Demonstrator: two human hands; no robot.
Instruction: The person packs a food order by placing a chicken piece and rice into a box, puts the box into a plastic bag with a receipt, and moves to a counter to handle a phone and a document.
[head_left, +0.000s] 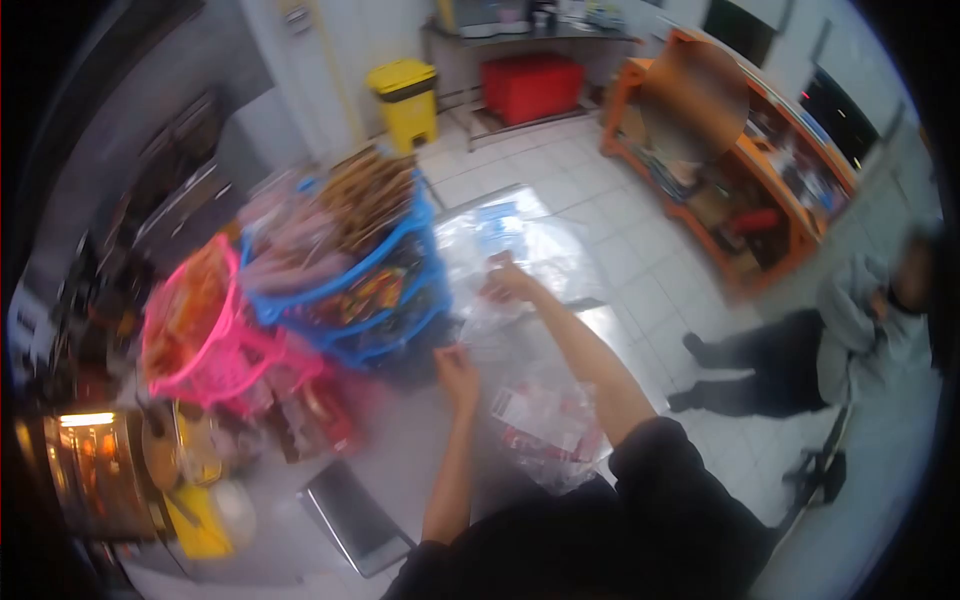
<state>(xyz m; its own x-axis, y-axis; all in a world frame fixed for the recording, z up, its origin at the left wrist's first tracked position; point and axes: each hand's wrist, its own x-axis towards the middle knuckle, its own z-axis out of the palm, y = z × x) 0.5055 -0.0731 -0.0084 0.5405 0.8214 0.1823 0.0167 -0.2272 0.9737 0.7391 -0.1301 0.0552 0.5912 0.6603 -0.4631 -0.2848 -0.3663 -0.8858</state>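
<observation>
My right hand (510,281) reaches over the metal table, its fingers closed on a clear plastic bag (482,318). Closer to me, my left hand (457,372) has its fingertips pinched together; blur hides what they hold, if anything. Beyond the right hand lies a spread of clear plastic bags (560,262) with a blue print. Clear packets with red and white print (545,420) rest below my right forearm. Left of my hands stand stacked blue baskets (440,275) holding skewered sticks (370,200) and wrapped pale food (295,240).
A pink basket (225,350) of orange food stands further left. A dark tablet or phone (355,520) lies near my left elbow. A lit glass cabinet (95,465) is at lower left. A person (800,360) sits at right. An orange shelf (720,200) stands behind.
</observation>
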